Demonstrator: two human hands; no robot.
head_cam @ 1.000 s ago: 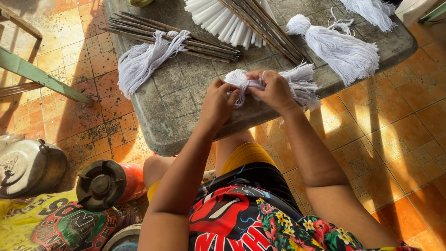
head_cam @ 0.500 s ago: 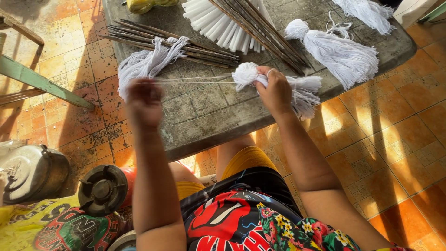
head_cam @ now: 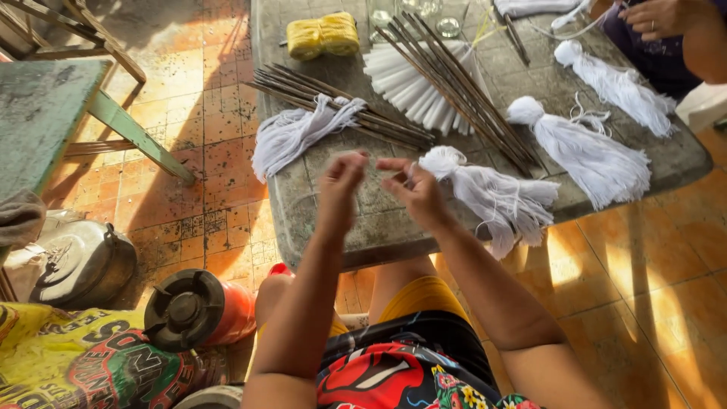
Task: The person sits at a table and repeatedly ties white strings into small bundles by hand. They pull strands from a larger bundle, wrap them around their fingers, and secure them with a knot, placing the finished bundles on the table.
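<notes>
Grey table point(head_cam: 303, 204) bears white tassels point(head_cam: 492, 193), sticks point(head_cam: 333, 98)

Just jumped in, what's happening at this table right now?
A seated person is working on a white yarn tassel at the edge of a grey stone table. The right hand is beside the tassel's tied head; the left hand is raised close by, fingers pinched. Dark sticks, loose white yarn and finished tassels lie beyond.

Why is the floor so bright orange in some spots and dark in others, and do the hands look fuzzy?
Head view: low sunlight lights patches of the tiled floor and casts long shadows from the table; the left hand and right hand look slightly motion-blurred, while the white tassel beside them is sharper.
</notes>
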